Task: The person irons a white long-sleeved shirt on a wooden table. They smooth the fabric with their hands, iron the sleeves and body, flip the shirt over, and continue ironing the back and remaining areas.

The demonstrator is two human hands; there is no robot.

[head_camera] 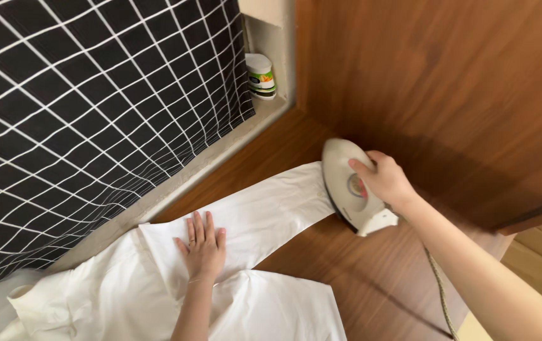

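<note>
A person presses a white shirt [157, 297] spread across a dark wooden tabletop [359, 265]. The right hand [385, 180], at about three o'clock in the view, has its grip closed around the handle of a pale grey iron [350, 186], whose soleplate sits on the far end of the shirt's sleeve [264, 211]. The left hand [203, 247], near six o'clock, lies flat and open-fingered on the sleeve close to the shoulder, holding nothing, only pinning the cloth down. A braided cord [441, 297] trails from the iron's heel toward five o'clock. The shirt looks thin, soft and light, likely to slide and crease on the smooth wood unless kept taut by a flat palm; the iron looks rigid and weighty, and its handle is the safe place to hold. At twelve o'clock a small white container [260, 76] stands in the wall corner, beside a black curtain with a white grid [81, 113].
</note>
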